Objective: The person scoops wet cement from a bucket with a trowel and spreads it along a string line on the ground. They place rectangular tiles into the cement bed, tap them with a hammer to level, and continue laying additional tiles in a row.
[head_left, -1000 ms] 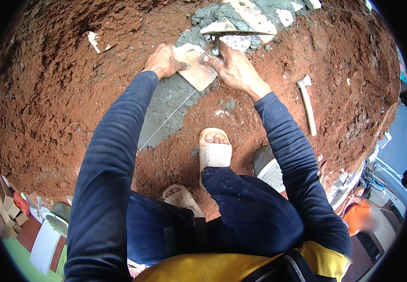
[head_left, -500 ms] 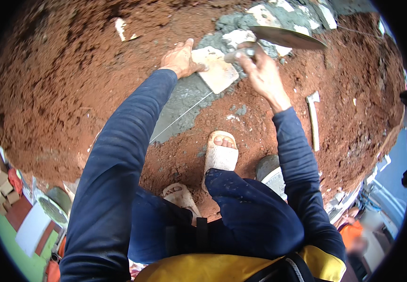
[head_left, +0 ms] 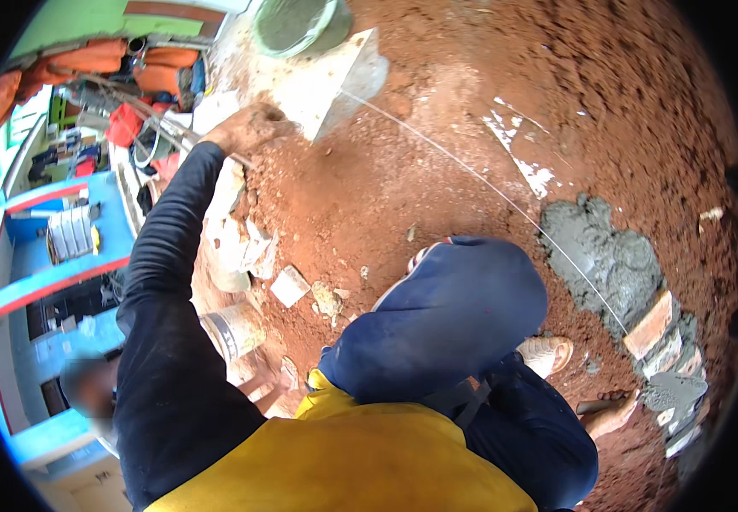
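At the upper left my left hand (head_left: 254,130) reaches low over the soil, beside the edge of a pale sunlit slab (head_left: 326,72). Its bent fingers blend into the ground, so whether they hold anything is unclear. At the lower right my right hand (head_left: 612,418) grips the handle of a trowel (head_left: 674,391). The mortar-smeared blade lies over a row of pale stones (head_left: 652,326) set in wet mortar. More grey mortar (head_left: 604,252) spreads along the soil beyond that row. A taut white string (head_left: 471,171) runs from near the slab down to the stones.
A green bucket (head_left: 340,32) stands at the slab's far end. Loose stones (head_left: 290,286) and a pale, dirty bucket (head_left: 234,331) are left of my knee. Another person (head_left: 96,392) is at the lower left. Orange cloths (head_left: 87,58) lie behind my left hand.
My view has swung left. My left hand has left the pale stone and moved far over to the left. My right hand still holds the trowel, now lower beside the stone row.
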The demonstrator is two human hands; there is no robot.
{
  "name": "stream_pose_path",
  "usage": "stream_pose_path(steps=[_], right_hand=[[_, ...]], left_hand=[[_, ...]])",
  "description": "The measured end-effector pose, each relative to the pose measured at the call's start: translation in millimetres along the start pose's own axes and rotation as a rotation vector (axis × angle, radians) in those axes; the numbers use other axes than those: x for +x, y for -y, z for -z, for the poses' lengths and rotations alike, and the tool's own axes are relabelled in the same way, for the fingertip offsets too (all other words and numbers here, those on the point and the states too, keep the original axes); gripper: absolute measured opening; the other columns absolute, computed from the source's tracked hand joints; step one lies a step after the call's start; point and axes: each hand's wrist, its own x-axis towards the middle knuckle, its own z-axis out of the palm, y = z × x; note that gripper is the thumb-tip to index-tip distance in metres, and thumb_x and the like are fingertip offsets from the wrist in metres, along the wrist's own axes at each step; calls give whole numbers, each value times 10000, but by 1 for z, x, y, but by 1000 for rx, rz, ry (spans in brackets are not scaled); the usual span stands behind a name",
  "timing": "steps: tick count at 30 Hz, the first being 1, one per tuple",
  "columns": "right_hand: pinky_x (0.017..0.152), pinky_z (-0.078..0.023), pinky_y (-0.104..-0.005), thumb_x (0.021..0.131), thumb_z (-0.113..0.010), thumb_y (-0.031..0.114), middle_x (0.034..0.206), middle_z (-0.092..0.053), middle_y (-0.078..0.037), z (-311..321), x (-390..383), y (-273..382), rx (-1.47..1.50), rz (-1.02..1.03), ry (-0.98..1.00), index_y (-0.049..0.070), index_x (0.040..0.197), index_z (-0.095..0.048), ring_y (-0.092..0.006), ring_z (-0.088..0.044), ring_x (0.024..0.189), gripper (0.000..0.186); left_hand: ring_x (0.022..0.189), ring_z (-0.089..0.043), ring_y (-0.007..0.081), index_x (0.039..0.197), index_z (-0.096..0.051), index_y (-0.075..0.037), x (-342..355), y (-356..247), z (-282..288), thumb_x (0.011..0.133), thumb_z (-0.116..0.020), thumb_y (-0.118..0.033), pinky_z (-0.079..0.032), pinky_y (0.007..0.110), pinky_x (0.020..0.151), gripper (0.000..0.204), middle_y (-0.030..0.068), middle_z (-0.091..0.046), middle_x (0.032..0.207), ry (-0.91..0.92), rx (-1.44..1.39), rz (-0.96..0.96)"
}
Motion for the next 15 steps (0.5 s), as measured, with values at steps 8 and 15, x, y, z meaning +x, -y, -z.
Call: stream_pose_path(steps=[8, 15], right_hand=[[957, -570, -384, 1060, -602, 260, 1374, -633, -168, -95, 119, 133, -407, 789, 373, 91, 1511, -580, -293, -663, 1137, 482], [782, -408, -456, 1010, -678, 326, 883, -460, -70, -241, 64, 280, -392, 1193, 537, 86, 947, -444, -201, -432, 802, 341]], left_hand=[[1339, -597, 411, 1617, -344, -96, -137, 227, -326, 776, -911, -328, -501, 508, 1105, 1040, 222, -537, 1545, 165, 74, 706], [1472, -412, 465, 1697, -11, -120, -132, 189, -484, 462, -1051, -459, -380, 504, 1197, 1650, 281, -347, 1637, -90, 56, 493]])
